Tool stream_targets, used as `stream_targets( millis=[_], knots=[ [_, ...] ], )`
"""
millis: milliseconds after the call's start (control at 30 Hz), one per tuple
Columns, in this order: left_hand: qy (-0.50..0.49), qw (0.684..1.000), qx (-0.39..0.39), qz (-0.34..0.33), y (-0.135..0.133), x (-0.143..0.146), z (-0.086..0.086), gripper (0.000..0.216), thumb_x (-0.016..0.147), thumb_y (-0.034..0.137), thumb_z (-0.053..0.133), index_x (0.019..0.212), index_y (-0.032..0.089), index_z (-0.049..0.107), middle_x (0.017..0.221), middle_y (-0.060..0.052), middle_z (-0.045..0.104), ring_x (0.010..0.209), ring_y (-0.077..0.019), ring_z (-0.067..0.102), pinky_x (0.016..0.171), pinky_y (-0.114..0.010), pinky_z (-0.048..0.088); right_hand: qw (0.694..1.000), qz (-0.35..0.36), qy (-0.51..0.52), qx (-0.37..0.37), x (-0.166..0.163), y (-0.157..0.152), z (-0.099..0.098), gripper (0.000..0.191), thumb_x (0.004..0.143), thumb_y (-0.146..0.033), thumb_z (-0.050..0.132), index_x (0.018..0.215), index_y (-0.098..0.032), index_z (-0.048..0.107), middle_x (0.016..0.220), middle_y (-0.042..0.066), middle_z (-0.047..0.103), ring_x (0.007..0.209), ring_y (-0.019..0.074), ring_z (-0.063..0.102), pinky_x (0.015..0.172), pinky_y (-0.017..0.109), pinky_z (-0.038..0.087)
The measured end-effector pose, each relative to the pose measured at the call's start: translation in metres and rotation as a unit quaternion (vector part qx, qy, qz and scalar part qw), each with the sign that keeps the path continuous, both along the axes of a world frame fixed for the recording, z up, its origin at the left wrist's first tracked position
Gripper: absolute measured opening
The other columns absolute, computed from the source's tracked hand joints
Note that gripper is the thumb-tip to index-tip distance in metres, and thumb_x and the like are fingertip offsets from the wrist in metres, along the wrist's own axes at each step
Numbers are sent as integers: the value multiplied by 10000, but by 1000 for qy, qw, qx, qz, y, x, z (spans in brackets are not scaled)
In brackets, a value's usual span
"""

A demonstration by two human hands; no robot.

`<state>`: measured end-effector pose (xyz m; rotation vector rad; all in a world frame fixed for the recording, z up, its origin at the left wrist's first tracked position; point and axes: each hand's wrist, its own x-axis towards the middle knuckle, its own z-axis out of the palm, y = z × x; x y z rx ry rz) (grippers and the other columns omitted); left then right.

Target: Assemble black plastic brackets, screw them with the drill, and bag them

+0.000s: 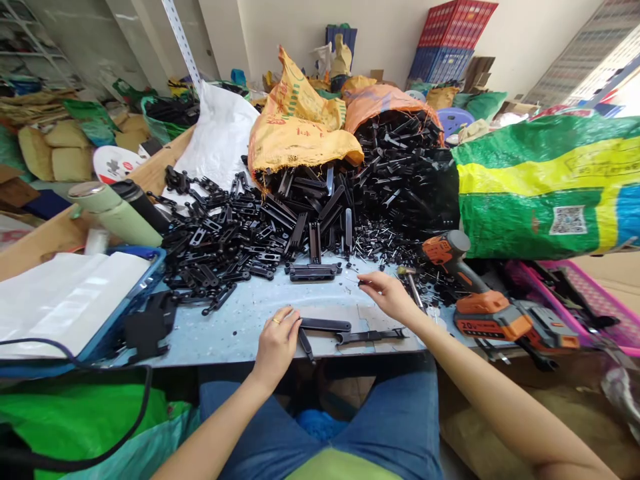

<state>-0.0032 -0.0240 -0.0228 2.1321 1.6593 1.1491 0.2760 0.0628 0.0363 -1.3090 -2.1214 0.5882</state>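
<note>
My left hand (277, 343) is closed at the near edge of the table, with a ring on one finger. Its fingers pinch the end of a black plastic bar (326, 325), and a second, shorter black piece (306, 346) angles down beneath it. My right hand (387, 295) is closed in a pinch above the table, fingertips on a small dark-headed screw. Just in front of the hands lies a black forked part (371, 337). Farther back sits a black assembled bar piece (313, 272), next to a heap of loose screws (383, 241).
Black plastic parts (220, 240) are heaped at left, spilling by a yellow sack (305, 143). An orange-grey cordless drill (483, 307) and a small hammer (416, 290) lie at right, near a pink basket (600, 300). A green bottle (117, 213) leans at left.
</note>
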Motion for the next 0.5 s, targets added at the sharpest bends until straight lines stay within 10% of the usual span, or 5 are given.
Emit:
stream_targets(
  millis=[267,500],
  knots=[
    [197,966,138,-96,2,-9,-23,350,862,42,396,1194,70,503,1150,-210,587,1046,-260,569,823,-420,487,988,74,-60,-121,-24,-38,10,104,730,-125,548,768,-149,642,673,17,618,587,110,564,574,203,432],
    [204,962,152,-103,4,-13,-24,349,854,57,418,1191,69,507,1132,-197,600,1031,-246,574,827,-402,479,965,147,-214,-34,-39,-42,15,138,714,-60,512,674,-147,612,711,38,597,600,119,539,582,217,390]
  ],
)
